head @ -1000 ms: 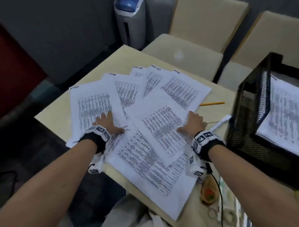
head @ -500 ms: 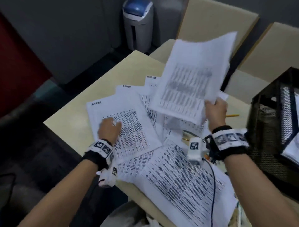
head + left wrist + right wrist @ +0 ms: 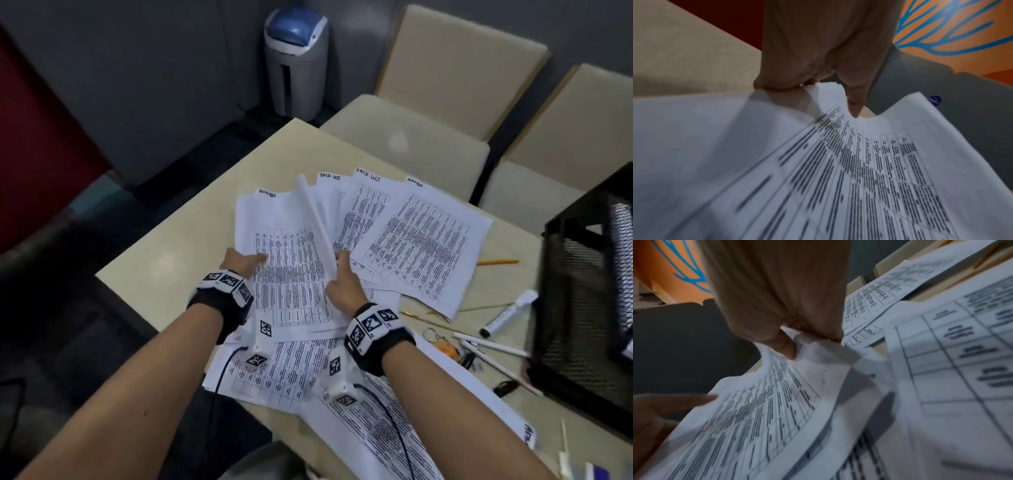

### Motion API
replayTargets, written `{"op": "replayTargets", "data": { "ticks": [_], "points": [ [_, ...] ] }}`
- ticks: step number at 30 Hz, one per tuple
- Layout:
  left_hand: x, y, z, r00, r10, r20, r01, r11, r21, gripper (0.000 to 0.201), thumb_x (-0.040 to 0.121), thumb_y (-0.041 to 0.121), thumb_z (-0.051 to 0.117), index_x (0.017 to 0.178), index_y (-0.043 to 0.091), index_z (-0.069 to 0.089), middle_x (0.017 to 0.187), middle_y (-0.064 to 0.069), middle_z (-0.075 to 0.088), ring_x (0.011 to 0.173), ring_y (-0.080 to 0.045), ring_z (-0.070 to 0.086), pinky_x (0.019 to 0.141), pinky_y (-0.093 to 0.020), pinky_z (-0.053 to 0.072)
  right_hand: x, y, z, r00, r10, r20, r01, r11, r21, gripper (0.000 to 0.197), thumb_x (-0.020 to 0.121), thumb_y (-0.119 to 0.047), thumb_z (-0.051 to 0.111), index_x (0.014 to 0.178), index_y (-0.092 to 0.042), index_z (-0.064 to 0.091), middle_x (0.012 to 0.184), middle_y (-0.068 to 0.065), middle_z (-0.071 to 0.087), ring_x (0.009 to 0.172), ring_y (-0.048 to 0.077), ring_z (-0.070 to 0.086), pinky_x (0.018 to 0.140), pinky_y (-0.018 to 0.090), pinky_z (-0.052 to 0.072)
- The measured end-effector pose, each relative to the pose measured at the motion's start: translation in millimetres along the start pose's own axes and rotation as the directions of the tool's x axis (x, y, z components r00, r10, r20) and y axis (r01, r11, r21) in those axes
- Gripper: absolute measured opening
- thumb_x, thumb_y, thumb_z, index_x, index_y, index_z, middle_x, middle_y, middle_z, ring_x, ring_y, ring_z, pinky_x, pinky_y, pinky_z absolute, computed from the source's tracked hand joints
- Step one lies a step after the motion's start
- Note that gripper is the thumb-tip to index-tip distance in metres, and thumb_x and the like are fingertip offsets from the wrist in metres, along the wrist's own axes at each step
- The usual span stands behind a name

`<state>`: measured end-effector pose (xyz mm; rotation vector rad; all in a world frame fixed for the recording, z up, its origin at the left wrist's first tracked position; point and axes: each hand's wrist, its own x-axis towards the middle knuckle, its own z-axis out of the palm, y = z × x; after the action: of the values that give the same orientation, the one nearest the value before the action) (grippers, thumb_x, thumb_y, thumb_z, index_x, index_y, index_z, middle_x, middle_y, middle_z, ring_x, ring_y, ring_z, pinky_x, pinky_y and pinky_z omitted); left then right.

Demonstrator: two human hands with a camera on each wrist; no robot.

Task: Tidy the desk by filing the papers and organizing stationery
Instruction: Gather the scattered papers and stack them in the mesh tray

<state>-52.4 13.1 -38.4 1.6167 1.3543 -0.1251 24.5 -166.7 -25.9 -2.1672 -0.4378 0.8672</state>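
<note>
Printed table sheets lie fanned over the beige table [image 3: 164, 260]. A small stack of sheets [image 3: 291, 274] sits between my hands. My left hand [image 3: 245, 262] grips its left edge; in the left wrist view the fingers of that hand [image 3: 830, 91] pinch the stack [image 3: 838, 178]. My right hand [image 3: 340, 274] pinches the right edge, where a sheet curls upward. The right wrist view shows that hand [image 3: 797, 340] closed on the crumpled paper edge [image 3: 766, 410]. More sheets [image 3: 418, 240] lie to the right, and others [image 3: 376, 428] near the front edge under my forearms.
A black mesh tray [image 3: 582, 291] stands at the right edge. Left of it lie a white marker [image 3: 508, 313], a yellow pencil [image 3: 496, 262], white pens [image 3: 489, 346] and a keyring [image 3: 442, 346]. Cream chairs [image 3: 411, 147] and a grey bin [image 3: 296, 61] stand beyond the table.
My right hand has brought the sheet it held high down to the left, onto the sheet by my left hand. The left hand now grips the stack's edge.
</note>
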Motion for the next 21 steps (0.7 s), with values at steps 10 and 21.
{"op": "replayTargets", "data": {
  "ticks": [10,21],
  "points": [
    [-35.3,43.6,-36.8,0.811,0.549,-0.202,-0.58,0.799,-0.157,0.018,0.087,0.004,0.046,0.102,0.014,0.043,0.097,-0.011,0.051,0.083,-0.022,0.051,0.072,-0.033,0.042,-30.6,27.8,-64.5,0.921,0.078,0.381,0.206,0.733,-0.648,0.086,0.059,-0.033,0.083,0.129,-0.027,0.034,0.134,0.004,0.044,0.126,0.029,0.039,0.109,0.056,0.028],
    [-27.3,14.1,-41.9,0.936,0.28,-0.215,-0.353,0.712,-0.607,0.036,0.09,0.006,0.046,0.126,0.004,0.051,0.099,-0.009,0.061,0.094,-0.026,0.059,0.09,-0.041,0.047,-45.3,41.1,-69.3,0.994,-0.076,0.081,0.097,0.947,-0.306,0.019,0.084,0.007,0.054,0.096,-0.007,0.059,0.088,0.005,0.058,0.069,0.01,0.056,0.048,0.012,0.038]
  ]
}}
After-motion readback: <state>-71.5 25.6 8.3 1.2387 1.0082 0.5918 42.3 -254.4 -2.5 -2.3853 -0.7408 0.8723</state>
